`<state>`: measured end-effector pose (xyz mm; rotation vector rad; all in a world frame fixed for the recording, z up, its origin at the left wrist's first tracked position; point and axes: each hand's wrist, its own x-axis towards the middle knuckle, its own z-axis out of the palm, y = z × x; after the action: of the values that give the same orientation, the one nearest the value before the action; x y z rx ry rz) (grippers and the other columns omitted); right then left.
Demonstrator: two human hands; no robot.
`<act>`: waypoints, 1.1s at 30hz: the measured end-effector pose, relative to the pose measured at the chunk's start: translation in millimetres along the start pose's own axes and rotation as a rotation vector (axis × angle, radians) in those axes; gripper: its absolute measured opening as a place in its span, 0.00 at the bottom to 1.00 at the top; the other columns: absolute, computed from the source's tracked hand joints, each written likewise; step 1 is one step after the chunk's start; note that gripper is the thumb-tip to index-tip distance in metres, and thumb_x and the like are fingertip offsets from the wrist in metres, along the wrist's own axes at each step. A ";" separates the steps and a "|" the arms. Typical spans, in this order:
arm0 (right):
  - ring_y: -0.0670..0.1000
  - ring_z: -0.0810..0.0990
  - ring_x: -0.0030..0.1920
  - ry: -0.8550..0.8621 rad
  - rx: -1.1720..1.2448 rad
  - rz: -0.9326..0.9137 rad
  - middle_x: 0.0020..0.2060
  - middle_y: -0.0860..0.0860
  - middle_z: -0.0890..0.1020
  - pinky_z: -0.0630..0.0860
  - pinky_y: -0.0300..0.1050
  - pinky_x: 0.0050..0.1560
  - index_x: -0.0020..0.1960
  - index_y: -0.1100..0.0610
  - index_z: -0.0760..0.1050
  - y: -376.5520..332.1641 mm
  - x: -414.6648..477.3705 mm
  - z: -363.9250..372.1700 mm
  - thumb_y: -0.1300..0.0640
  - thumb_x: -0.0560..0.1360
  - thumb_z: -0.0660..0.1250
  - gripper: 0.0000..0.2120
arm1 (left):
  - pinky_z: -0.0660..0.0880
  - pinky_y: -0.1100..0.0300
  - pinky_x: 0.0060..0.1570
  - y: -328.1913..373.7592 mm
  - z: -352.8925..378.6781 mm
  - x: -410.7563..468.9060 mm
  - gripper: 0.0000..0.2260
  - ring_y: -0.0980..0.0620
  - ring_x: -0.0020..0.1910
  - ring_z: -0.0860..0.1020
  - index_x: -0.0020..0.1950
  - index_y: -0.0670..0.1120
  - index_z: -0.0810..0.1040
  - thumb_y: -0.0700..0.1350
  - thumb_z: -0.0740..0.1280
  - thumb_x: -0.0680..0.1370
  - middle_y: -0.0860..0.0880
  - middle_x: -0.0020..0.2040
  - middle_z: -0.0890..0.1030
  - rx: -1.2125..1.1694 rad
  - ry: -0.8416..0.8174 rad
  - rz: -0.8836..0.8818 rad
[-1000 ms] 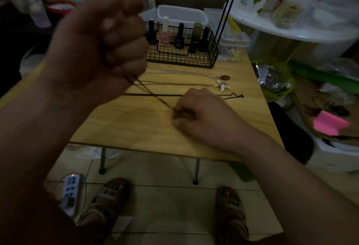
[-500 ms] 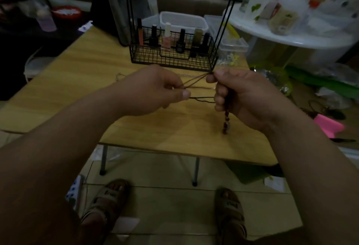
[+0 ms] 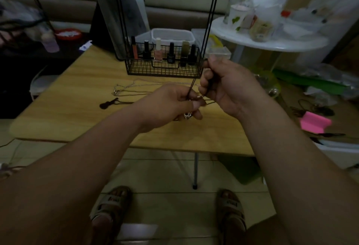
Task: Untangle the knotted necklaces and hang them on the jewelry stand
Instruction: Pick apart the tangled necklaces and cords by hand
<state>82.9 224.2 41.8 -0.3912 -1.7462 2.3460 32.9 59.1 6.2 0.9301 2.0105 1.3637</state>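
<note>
Both hands meet above the wooden table [image 3: 68,112]. The left hand [image 3: 171,106] pinches the dark cord necklace [image 3: 191,88], and the right hand [image 3: 229,87] curls around it just beside. Beyond them, a silver chain [image 3: 117,89] lies before the jewelry stand [image 3: 143,69].

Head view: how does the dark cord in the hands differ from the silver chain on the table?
The dark cord is off the table, pinched by the left hand and right hand; the silver chain lies flat on the table, untouched. The cord is dark and straight; the chain pale and slack. Neither hangs on the jewelry stand yet.
</note>
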 end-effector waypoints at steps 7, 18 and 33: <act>0.45 0.71 0.27 -0.048 -0.249 0.073 0.30 0.48 0.74 0.71 0.39 0.28 0.50 0.56 0.77 -4.5 -5.0 -14.6 0.52 0.85 0.62 0.10 | 0.69 0.58 0.35 -2.1 -19.0 -21.3 0.04 0.55 0.31 0.70 0.51 0.42 0.79 0.40 0.66 0.84 0.40 0.48 0.86 -0.012 0.099 -0.082; 0.50 0.77 0.39 -0.273 -0.203 0.263 0.41 0.54 0.80 0.80 0.44 0.44 0.64 0.65 0.80 6.6 -17.9 -36.3 0.65 0.84 0.59 0.14 | 0.75 0.48 0.57 16.1 -98.0 -35.0 0.07 0.48 0.53 0.82 0.46 0.52 0.82 0.47 0.67 0.83 0.51 0.46 0.85 -0.115 0.456 -0.099; 0.52 0.80 0.46 -0.230 -0.374 0.194 0.49 0.54 0.82 0.82 0.44 0.48 0.59 0.62 0.82 2.2 -30.3 4.0 0.61 0.78 0.72 0.10 | 0.65 0.59 0.33 81.6 -101.1 -27.8 0.07 0.53 0.33 0.70 0.46 0.47 0.79 0.46 0.67 0.83 0.52 0.37 0.76 0.012 0.232 -0.005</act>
<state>110.3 210.7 43.6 -0.3712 -2.3668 2.2572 -5.3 0.4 119.1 0.8026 2.1913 1.5176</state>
